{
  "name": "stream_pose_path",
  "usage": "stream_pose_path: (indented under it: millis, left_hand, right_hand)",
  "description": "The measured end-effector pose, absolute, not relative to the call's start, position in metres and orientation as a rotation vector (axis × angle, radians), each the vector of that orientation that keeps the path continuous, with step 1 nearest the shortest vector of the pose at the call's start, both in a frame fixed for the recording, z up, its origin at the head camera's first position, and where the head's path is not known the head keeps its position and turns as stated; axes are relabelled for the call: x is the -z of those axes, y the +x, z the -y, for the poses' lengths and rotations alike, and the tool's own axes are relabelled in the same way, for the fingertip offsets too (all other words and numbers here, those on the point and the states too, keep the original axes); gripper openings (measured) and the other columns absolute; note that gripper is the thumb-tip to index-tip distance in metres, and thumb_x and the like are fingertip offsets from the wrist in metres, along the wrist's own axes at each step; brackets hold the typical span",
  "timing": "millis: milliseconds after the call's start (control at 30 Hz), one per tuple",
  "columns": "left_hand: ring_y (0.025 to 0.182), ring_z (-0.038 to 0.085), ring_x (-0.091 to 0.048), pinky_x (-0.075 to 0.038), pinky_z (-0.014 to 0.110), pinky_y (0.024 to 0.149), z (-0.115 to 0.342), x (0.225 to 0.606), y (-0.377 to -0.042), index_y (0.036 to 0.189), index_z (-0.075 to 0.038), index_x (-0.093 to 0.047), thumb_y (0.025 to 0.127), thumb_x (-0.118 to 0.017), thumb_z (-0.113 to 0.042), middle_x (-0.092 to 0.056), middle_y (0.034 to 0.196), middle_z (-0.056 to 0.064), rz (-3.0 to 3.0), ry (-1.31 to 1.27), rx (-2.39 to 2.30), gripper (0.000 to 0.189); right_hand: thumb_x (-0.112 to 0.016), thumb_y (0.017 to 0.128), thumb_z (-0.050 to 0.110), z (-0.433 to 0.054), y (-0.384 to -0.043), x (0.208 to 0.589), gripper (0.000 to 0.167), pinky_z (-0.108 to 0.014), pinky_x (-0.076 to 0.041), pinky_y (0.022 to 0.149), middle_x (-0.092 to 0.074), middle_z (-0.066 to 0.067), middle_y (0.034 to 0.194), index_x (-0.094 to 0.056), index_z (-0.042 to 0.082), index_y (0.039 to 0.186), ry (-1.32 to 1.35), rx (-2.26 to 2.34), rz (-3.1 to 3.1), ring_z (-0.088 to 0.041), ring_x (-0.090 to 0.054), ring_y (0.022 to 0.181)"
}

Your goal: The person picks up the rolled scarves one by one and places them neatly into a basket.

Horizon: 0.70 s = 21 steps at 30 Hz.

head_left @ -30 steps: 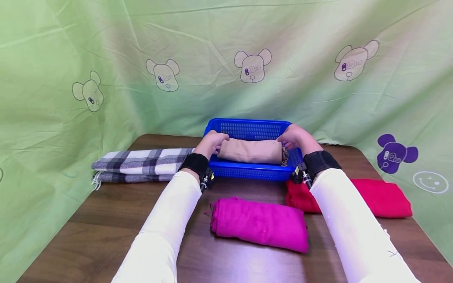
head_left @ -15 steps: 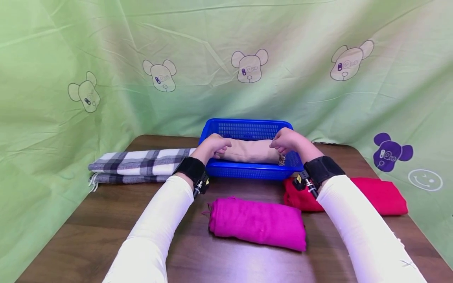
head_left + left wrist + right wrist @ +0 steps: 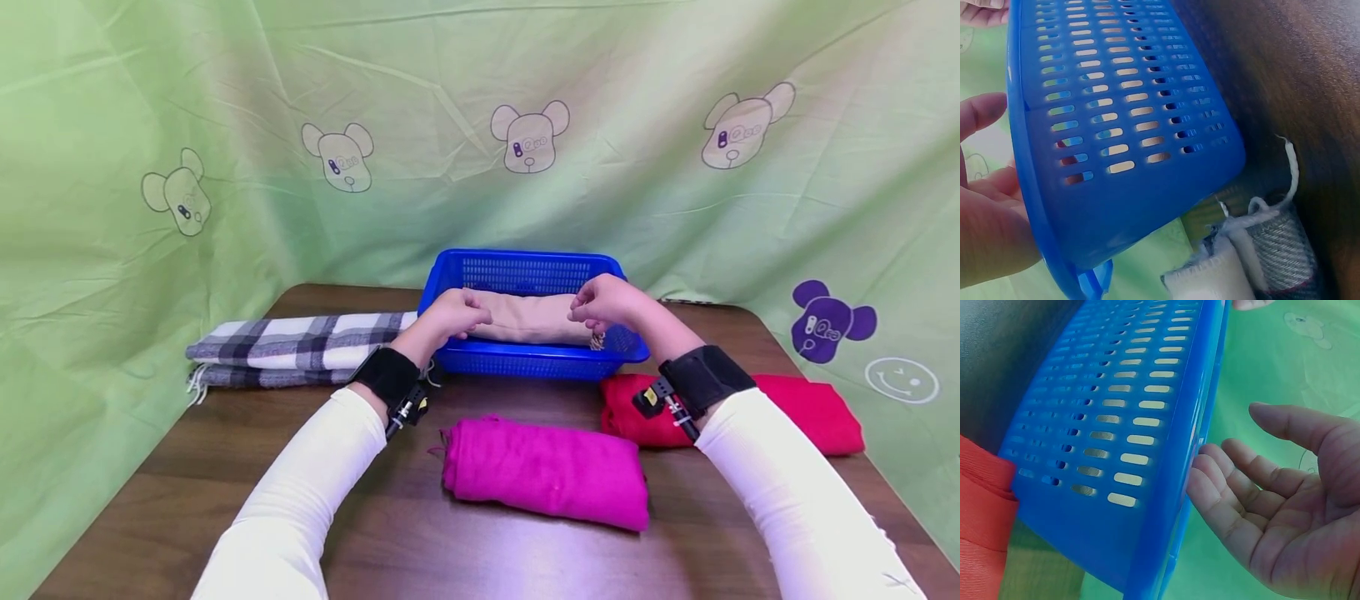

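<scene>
Right, both hands look unloaded. Right hand (image 3: 609,302): fingers loosely bent, thumb well apart, nothing pinched in its wrist view. Left hand (image 3: 450,315): thumb clear of the fingers, no cloth seen in its grip, some of the fingers hidden by the basket rim from the wrist side. Can't tell if either is touching cloth or plastic.

Between them, beige roll (image 3: 525,318) lies lengthwise inside the basket (image 3: 532,367), toward the near wall. Main risk, I'd say: fringe (image 3: 597,340) at its right end, close under the right fingers. A bent finger catching those threads would probably drag that end up or start it unrolling. Nothing visible ties the roll, so friction is likely all that keeps it wound.

Next out: wrist cameras. Left camera (image 3: 408,408) sits near the plaid (image 3: 300,342); a low sideways swing could hook it. Right camera (image 3: 651,400) overlaps the red cloth (image 3: 806,412) in the head view; dropping the wrist might scuff it. Either one could clip the rim too. Basket looks light, so a knock may skid it over the table (image 3: 225,467).

Nearest the body, magenta roll (image 3: 543,473) lies between the forearms. Sleeves pulled straight back and inward could nudge it loose.
</scene>
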<state>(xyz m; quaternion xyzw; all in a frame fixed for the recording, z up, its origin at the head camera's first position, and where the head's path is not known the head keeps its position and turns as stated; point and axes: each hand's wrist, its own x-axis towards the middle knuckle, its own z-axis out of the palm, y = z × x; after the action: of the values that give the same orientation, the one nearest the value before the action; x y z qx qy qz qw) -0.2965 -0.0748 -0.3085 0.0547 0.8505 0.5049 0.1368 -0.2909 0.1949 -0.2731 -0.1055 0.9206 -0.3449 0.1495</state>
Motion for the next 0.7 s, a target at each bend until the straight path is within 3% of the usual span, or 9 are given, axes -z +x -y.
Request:
stream_pose_path:
  millis: [167,267,500,700]
  left_hand:
    - [0.091,0.02,-0.06,-0.054,0.037,0.082,0.079,0.308,-0.293,0.108,-0.001,-0.061,0.088,-0.063,-0.013,-0.061,0.106,0.009,-2.432,0.179,-1.482,0.023]
    - [0.091,0.02,-0.061,-0.053,0.039,0.084,0.083,0.309,-0.291,0.112,0.0,-0.061,0.09,-0.063,-0.012,-0.063,0.109,0.01,-2.411,0.181,-1.499,0.026]
    - [0.085,0.019,-0.058,-0.051,0.027,0.069,0.088,0.306,-0.285,0.114,0.001,-0.064,0.09,-0.064,-0.008,-0.063,0.098,0.006,-2.383,0.208,-1.564,0.026]
    - [0.079,0.015,-0.055,-0.048,0.023,0.066,0.09,0.303,-0.276,0.115,0.003,-0.063,0.09,-0.062,-0.007,-0.058,0.083,0.003,-2.375,0.267,-1.564,0.026]
  right_hand:
    - [-0.069,0.089,0.009,-0.198,-0.286,0.274,0.028,-0.033,-0.057,0.065,-0.061,-0.007,0.081,-0.06,-0.01,0.107,-0.318,1.017,-2.634,-0.015,-0.06,0.065]
    - [-0.069,0.088,0.01,-0.199,-0.283,0.276,0.028,-0.034,-0.056,0.066,-0.06,-0.006,0.08,-0.059,-0.009,0.107,-0.341,1.022,-2.626,-0.014,-0.058,0.063]
    - [-0.068,0.088,0.007,-0.199,-0.272,0.278,0.025,-0.035,-0.056,0.061,-0.061,-0.007,0.078,-0.06,-0.01,0.104,-0.426,1.04,-2.641,-0.012,-0.056,0.058]
    - [-0.068,0.088,0.008,-0.2,-0.263,0.281,0.024,-0.032,-0.054,0.057,-0.061,-0.008,0.071,-0.061,-0.009,0.103,-0.456,0.994,-2.67,-0.019,-0.059,0.063]
